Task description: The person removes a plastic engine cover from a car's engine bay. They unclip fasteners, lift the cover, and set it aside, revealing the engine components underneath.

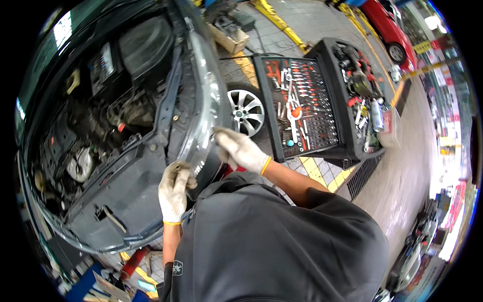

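Observation:
My left hand (174,195), in a white work glove with a yellow cuff, is over the front corner of a dark car (108,211) with its hood up. Its fingers curl together, with dirty tips; whatever they may hold is too small to make out. Gloved the same way, my right hand (243,152) is beside the headlight (204,113), its fingers reaching toward the lens and partly apart. No object shows in it. Whether its fingertips touch the car cannot be told. Below the open hood lies the exposed engine bay (121,110).
To the right stands a tool cart with an open drawer (302,108) of sockets, wrenches and ratchets. Its top tray (359,93) holds loose tools and a spray can (377,117). A front wheel (246,111) is behind my right hand. Yellow lift arms (282,22) and a red car (387,32) are farther back.

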### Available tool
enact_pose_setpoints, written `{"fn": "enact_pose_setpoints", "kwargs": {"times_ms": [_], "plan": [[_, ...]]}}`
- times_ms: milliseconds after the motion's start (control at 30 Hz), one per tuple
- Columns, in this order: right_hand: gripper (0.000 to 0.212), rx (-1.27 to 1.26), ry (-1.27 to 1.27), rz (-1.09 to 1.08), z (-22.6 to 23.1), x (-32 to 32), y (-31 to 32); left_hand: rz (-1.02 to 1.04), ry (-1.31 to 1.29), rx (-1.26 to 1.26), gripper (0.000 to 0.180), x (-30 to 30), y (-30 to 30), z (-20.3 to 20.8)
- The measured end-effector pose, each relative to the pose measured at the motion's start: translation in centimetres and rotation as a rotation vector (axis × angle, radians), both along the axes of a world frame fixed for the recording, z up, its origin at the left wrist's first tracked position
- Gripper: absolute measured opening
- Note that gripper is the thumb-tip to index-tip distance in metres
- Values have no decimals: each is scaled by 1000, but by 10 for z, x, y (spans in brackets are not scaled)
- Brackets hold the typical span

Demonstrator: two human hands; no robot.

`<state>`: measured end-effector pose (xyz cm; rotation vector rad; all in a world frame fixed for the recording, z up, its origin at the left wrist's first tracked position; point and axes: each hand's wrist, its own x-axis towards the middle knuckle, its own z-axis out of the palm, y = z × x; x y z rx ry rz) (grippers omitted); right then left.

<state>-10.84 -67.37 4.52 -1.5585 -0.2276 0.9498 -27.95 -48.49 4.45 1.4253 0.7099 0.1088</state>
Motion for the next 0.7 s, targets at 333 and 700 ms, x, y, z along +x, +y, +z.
{"fn": "enact_pose_setpoints", "kwargs": {"times_ms": [333,700], "plan": [[58,71,247,370,39,-66,74,-111,-122,714,27,-54,36,48],[66,44,220,556,47,-118,121,-191,-151,712,25,-130,78,31]]}}
